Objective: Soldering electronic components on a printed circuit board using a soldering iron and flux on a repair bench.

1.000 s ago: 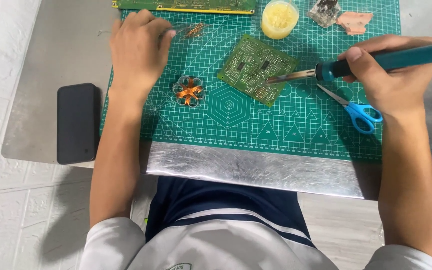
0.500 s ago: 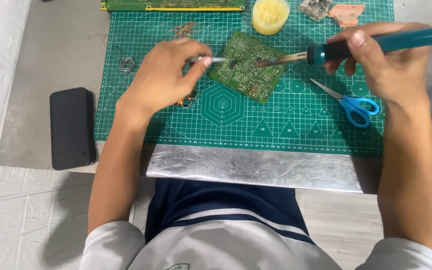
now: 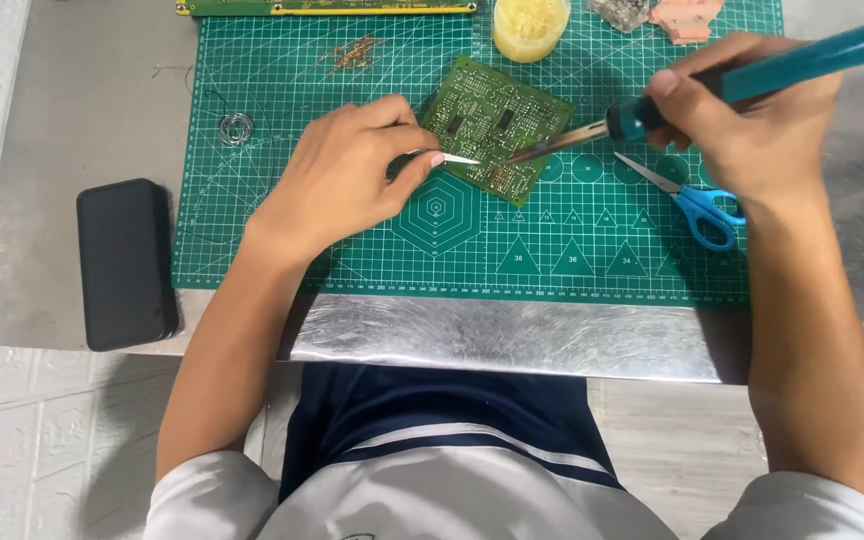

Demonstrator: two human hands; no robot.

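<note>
here, head view: the left hand [image 3: 347, 180] rests on the green cutting mat [image 3: 282, 240], fingers curled shut in a pinch around a thin pale sliver, likely a solder wire or tweezer tip [image 3: 455, 159]; the view is too small to tell which. its free end points right and reaches the lower left edge of the green circuit board [image 3: 497, 125], which lies tilted on the mat, near its upper middle. the right hand [image 3: 752, 130] is closed in a pen-like grip around the teal handle of a soldering iron [image 3: 722, 85]; the metal tip slants down to the left and meets the board near its lower right part, just beside the sliver's end. blue-handled scissors [image 3: 687, 200] lie on the mat under the right hand, blades pointing up and left. a small yellow tub [image 3: 530, 25] stands at the mat's top edge, above the board. a little coil of wire [image 3: 236, 128] sits on the mat's left side, with a bundle of thin brown leads [image 3: 352, 52] up and to its right. a black phone [image 3: 124, 262] lies on the metal tabletop [image 3: 82, 100], left of the mat and well apart from both hands.
</note>
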